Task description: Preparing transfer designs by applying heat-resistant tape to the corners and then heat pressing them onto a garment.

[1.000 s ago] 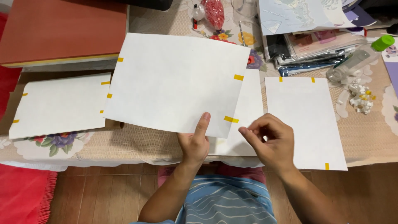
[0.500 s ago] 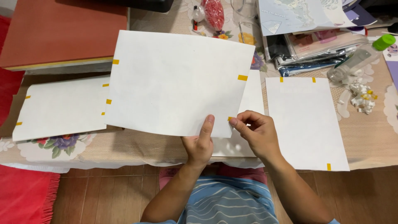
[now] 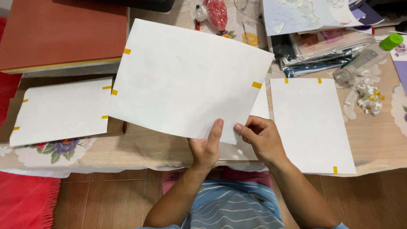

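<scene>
At its near corner, we pinched the taped white sheet (image 3: 186,82) between left hand (image 3: 206,148) and right hand (image 3: 262,139); best kept level.

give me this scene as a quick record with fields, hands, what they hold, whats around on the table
left hand: left hand pinches the near edge of the large white sheet, thumb on top
right hand: right hand has its grip on the same edge, at the near right corner
sheet: lifted off the table, yellow tape tabs on its side edges
left of it: smaller white sheet lying flat, also tabbed
right of it: white sheet lying flat
far left: red board
far right: stack of papers, green-capped bottle, white scraps
</scene>
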